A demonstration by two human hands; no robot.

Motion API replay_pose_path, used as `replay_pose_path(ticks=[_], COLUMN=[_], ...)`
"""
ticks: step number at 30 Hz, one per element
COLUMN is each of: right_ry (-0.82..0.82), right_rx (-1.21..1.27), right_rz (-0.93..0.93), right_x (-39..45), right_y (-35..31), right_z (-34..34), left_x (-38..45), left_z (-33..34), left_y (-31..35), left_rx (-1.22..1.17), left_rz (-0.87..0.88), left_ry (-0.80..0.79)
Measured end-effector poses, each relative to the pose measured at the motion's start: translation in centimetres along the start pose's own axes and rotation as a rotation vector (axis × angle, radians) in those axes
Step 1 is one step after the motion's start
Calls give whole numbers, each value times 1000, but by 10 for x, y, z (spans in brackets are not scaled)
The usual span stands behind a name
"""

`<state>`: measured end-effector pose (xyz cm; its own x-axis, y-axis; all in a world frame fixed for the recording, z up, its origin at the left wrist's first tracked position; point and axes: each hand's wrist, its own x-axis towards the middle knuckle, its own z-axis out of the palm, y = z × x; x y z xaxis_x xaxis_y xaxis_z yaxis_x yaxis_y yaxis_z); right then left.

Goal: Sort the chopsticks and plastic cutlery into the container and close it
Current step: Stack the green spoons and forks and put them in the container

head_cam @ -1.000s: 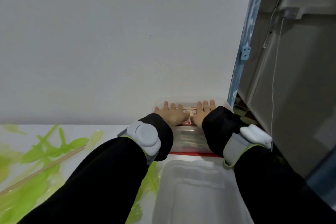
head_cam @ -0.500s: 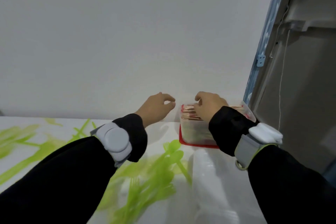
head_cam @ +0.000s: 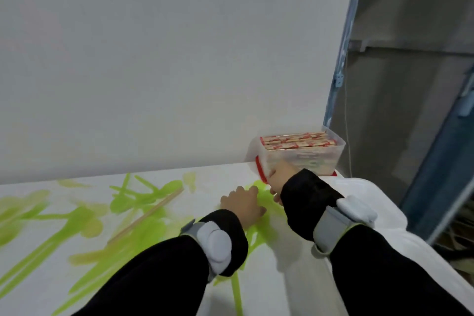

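Right of centre in the frame, your right hand (head_cam: 279, 177) is at the near end of the clear container (head_cam: 331, 151), against its red-edged wall; it seems to be gripping that end to steady or shift the box, but your sleeve covers most of the fingers, so you cannot tell for sure whether they are curled round it. The container stands by the wall at the table's far right corner, already stacked to the rim with wrapped chopsticks (head_cam: 295, 140), and no lid sits on it. Your left hand (head_cam: 242, 204) lies low over the green plastic cutlery (head_cam: 143, 194) just left of the container, fingers loosely bent with nothing plainly held, probably about to gather pieces. A bare chopstick (head_cam: 146, 215) lies slanted across the green pile in the middle of the frame, well apart from the box. Motion blur smears the cutlery toward the lower left, so you cannot tell forks from spoons. A pale translucent shape at the lower right, half under your right arm, may be the lid, though that is hard to make out
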<state>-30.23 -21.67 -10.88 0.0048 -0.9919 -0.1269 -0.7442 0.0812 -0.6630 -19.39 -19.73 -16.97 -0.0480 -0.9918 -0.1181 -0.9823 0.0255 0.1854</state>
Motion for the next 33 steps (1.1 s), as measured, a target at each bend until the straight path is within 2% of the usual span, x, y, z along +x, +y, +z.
replay_pose_path(ticks=[4,7,10,14,16,19,22,24,27,29,33], right_ry=[-28,-2,-148,-114,-143,-164,-60,2,111,84,-6], right_rx=[168,338,381,692,822,1067,1220,1244,1197,1076,905], right_rz=[66,96,138,251,250,259,278,294,309,291,269], right_x=[-17,-30,-39,-40,-36,-31,-28,-28,-30,-29,-39], right_y=[13,15,11,5,2,-7,-11,-8,1,11,16], right_z=[-8,-8,2,20,30,36,32,26,25,33,57], left_x=[3,3,-4,-13,-20,-32,-39,-40,-41,-44,-45], left_z=[3,-2,-10,-24,-32,-41,-43,-40,-29,-15,1], left_y=[-15,-35,-50,-55,-48,-31,-23,-27,-48,-58,-61], left_rx=[-98,-314,-508,-758,-959,-1146,-1049,-879,-363,-139,-116], left_rz=[22,22,21,26,23,68,161,136,58,4,-56], left_ry=[89,150,242,352,335,176,41,45,72,51,109])
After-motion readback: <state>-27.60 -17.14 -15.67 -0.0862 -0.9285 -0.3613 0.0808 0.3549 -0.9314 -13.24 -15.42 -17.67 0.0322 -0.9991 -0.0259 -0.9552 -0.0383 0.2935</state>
